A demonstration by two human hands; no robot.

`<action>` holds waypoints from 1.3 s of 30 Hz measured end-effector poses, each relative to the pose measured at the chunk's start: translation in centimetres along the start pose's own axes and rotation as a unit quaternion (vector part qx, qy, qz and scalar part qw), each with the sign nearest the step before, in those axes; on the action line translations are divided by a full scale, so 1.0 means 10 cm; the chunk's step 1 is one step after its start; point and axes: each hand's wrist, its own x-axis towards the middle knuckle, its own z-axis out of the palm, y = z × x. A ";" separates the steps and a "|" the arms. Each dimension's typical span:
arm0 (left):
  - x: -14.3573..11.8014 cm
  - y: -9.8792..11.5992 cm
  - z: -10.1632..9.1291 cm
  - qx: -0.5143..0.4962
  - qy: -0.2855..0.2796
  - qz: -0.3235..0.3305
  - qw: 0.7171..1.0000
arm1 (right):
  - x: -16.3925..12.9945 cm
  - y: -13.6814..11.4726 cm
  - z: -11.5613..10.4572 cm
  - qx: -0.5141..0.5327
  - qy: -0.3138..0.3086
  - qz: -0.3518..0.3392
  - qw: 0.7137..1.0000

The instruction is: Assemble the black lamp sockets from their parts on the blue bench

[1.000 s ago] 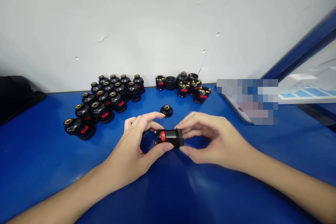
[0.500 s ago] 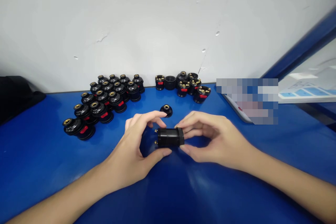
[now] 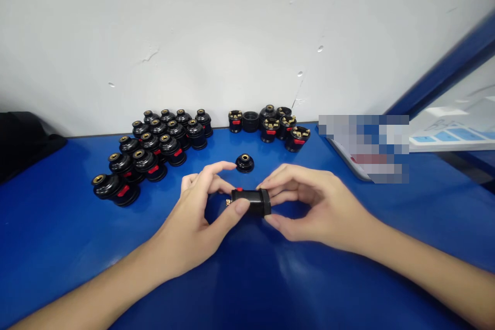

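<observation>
A black lamp socket body (image 3: 253,201) lies sideways between my hands, above the blue table. Brass contacts poke out of its left end, and a red switch shows on its top edge. My left hand (image 3: 199,216) has its thumb pressed on the near side of the body, with the fingers round the far side and the index finger raised. At the socket's right end, my right hand (image 3: 315,201) grips the wider black ring between thumb and fingers. Just beyond the socket a domed black cap (image 3: 245,164) with a brass centre sits on the table.
Several capped lamp sockets (image 3: 147,164) stand in rows at the left. At the back are several open socket bodies (image 3: 270,130) and a black ring (image 3: 250,121). To the right lies a flat grey-edged object (image 3: 348,162), partly pixelated. Dark cloth (image 3: 27,142) is at the far left.
The socket has turned about its length, so the red switch now shows on top and its contacts have shifted. My left thumb has moved onto the body; the right hand holds still.
</observation>
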 end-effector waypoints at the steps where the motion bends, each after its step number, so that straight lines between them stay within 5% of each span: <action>1: 0.00 0.00 0.00 0.000 -0.001 0.002 1.000 | 0.00 0.01 0.00 -0.003 0.000 -0.003 1.000; 6: 0.01 -0.02 0.00 -0.037 0.014 0.052 0.998 | 0.00 0.03 -0.01 0.005 -0.002 -0.002 1.000; 13: 0.00 0.03 -0.03 0.001 -0.022 -0.013 1.000 | -0.02 0.04 0.00 -0.004 -0.013 -0.011 1.000; 39: 0.02 0.00 -0.03 -0.049 -0.013 0.037 0.998 | 0.00 0.03 0.00 0.006 -0.006 0.003 1.000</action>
